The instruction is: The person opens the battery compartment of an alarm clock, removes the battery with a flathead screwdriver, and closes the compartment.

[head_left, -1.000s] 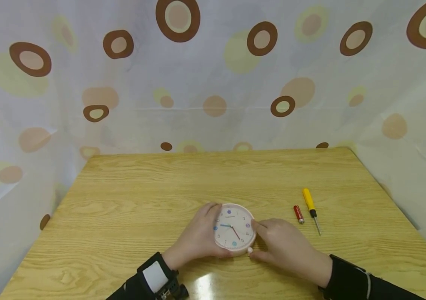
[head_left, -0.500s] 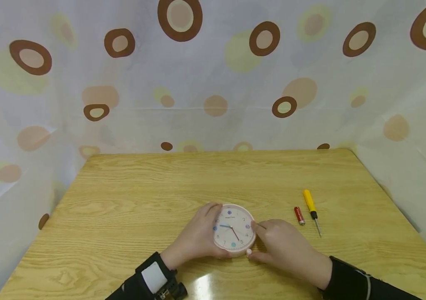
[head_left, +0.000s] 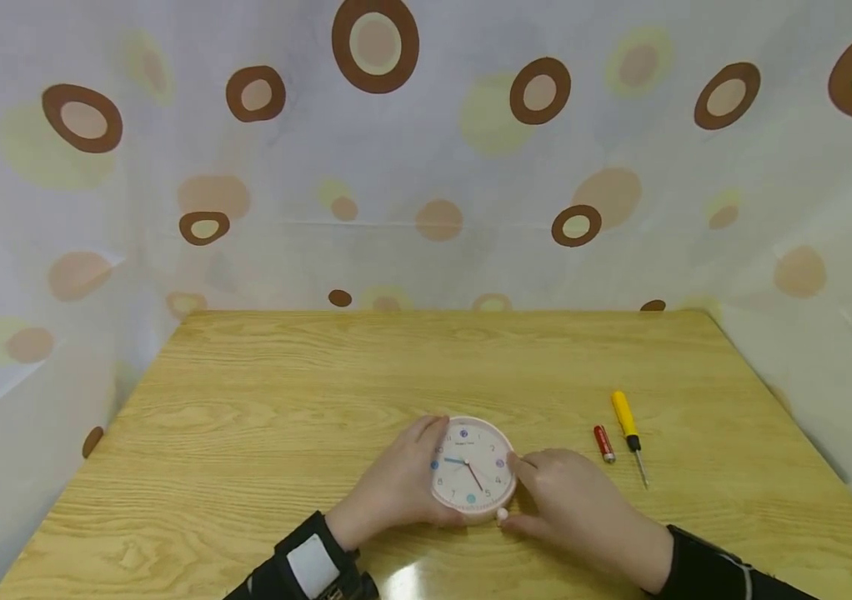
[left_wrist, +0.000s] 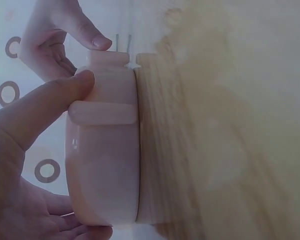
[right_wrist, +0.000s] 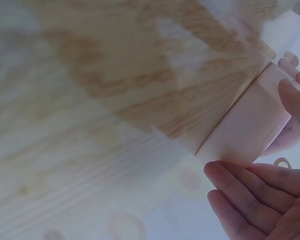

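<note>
A round pale pink alarm clock (head_left: pixel 473 468) lies face up on the table, its white dial showing colored marks and hands. My left hand (head_left: pixel 399 483) grips it from the left, thumb on the near side and fingers around the far side. On the right, my right hand (head_left: pixel 572 504) holds the clock's rim with its index finger while its thumb touches a small foot (head_left: pixel 502 514). The left wrist view shows this thumb on that foot, and a second foot (left_wrist: pixel 102 114) beside my left thumb. In the right wrist view the clock's side (right_wrist: pixel 247 117) rests against several fingers.
A red battery (head_left: pixel 603 444) and a screwdriver (head_left: pixel 627 425) with a yellow handle lie to the right of the clock. The wooden table (head_left: pixel 306 375) ends at a white curtain (head_left: pixel 396 267) with brown and yellow circles.
The head view has shifted slightly, so everything sits a little lower in it. Both hands keep hold of the clock, with hardly any visible movement.
</note>
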The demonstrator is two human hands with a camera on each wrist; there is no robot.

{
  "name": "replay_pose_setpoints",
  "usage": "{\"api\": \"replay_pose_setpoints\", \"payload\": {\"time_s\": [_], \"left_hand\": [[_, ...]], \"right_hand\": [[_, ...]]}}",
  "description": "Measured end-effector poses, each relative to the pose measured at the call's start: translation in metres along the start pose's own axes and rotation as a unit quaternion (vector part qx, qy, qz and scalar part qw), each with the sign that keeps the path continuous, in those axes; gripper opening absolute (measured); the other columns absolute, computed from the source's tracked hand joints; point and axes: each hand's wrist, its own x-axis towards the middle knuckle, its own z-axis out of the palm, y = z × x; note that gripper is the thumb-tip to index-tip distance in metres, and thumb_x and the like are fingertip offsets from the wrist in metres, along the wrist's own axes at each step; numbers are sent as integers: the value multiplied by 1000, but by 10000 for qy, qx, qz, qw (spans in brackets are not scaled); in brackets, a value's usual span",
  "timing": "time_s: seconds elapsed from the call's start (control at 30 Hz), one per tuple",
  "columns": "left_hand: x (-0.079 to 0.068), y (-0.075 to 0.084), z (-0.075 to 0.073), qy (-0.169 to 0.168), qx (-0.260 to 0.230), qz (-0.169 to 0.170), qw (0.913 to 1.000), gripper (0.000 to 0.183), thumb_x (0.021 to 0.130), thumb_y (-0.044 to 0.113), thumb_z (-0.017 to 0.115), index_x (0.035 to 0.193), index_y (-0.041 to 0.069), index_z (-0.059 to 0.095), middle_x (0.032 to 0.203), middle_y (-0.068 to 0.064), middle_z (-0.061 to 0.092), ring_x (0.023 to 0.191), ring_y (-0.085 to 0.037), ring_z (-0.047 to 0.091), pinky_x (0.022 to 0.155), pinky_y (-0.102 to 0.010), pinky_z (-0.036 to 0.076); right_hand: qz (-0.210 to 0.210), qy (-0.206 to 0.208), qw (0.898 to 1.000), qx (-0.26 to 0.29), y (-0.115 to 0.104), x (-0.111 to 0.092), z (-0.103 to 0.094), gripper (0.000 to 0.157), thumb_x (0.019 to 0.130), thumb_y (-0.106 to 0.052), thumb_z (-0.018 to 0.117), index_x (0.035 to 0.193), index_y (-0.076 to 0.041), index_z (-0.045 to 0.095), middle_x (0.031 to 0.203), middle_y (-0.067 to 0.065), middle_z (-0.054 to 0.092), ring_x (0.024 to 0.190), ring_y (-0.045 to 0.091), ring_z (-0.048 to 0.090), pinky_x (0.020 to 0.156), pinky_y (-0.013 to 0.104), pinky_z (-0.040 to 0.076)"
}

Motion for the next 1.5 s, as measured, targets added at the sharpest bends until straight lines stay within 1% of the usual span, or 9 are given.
{"api": "replay_pose_setpoints", "payload": {"time_s": [0.13,0.4,0.67,0.83,0.97,1.2,1.5], "left_hand": [[0,2,1,-67,-2,-40,10000,125,64,41,103,161,0,37,164,-20,44,147,-37,50,119,-52,46],[0,1,1,-85,43,-53,9999,125,64,43,102,162,0,36,163,-18,44,146,-34,51,118,-50,47],[0,1,2,-80,71,-44,9999,126,65,44,102,162,0,36,164,-18,44,146,-34,52,118,-50,47],[-1,1,2,-71,125,-35,9999,125,65,44,102,162,0,36,164,-18,44,146,-35,52,118,-50,47],[-1,1,2,-75,118,-37,9999,126,65,44,102,163,0,35,164,-19,43,147,-35,51,118,-50,47],[-1,0,2,-90,50,-54,9999,126,66,44,102,163,0,34,166,-19,42,149,-36,49,119,-51,46],[-4,0,3,-135,-142,-34,9998,126,71,43,99,165,-1,29,170,-20,34,155,-38,41,123,-53,40]], "right_hand": [[-2,39,10000,-23,0,-2,1,69,82,-53,88,122,2,75,105,10,81,92,23,77,85,41,63],[-11,13,10000,-4,0,-3,1,71,83,-56,86,123,2,75,105,9,81,92,22,76,84,41,62],[-63,39,10000,-24,0,-3,2,71,84,-56,86,122,3,75,103,9,81,91,21,76,83,40,63],[-66,48,10000,-48,0,-4,3,71,84,-56,85,123,3,75,105,9,81,93,22,76,85,41,62],[-85,100,9999,-93,1,-4,3,71,85,-56,85,124,2,75,105,9,81,94,22,76,86,42,62],[-140,176,9996,-141,1,-4,3,71,84,-56,85,123,2,75,103,9,80,92,22,76,84,41,62],[-130,147,9998,-98,1,-5,2,71,84,-56,85,124,2,75,106,9,81,94,22,76,86,42,62]]}}
